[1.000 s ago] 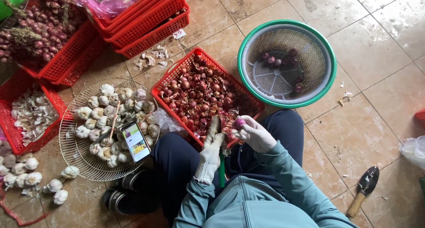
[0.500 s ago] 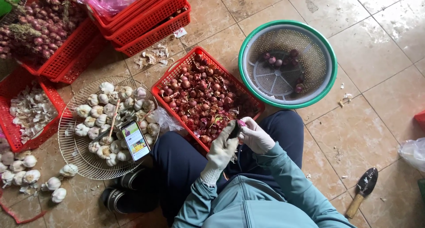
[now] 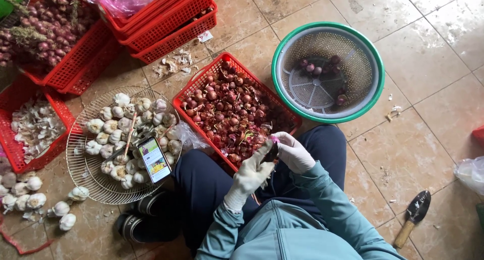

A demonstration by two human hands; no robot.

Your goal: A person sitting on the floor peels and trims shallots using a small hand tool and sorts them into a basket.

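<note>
Tiled floor [image 3: 428,63], tan and stained, viewed from above, with you seated at the near edge.

Item: left hand [image 3: 250,177], white glove. A second before, it had stood upright with fingers raised beside the right hand. It then dropped and closed in, and at this moment it was curled shut around the underside of a small dark shallot [image 3: 272,151].

Item: right hand [image 3: 295,153], white glove. It barely moved, its fingers bent tight and pinching the shallot's far end, where a pink scrap showed.

Item: shallot, held between both hands above your lap, just near of the red basket [image 3: 181,101] of shallots. By my reading, both hands had gone from a loose pause to working this one bulb.

Item: green colander [image 3: 375,63], far right, with a few peeled bulbs inside.

Item: wire tray [image 3: 75,154] of garlic to the left, with a phone [image 3: 154,159] lying on it.

Item: trowel [image 3: 413,217], near right, well apart from your hands.

Not made out: whether your right hand also held a blade, since the gloves covered the palm. The shallot itself was mostly hidden by your fingers. A plastic bag [image 3: 471,174] was cut off at the right edge.
</note>
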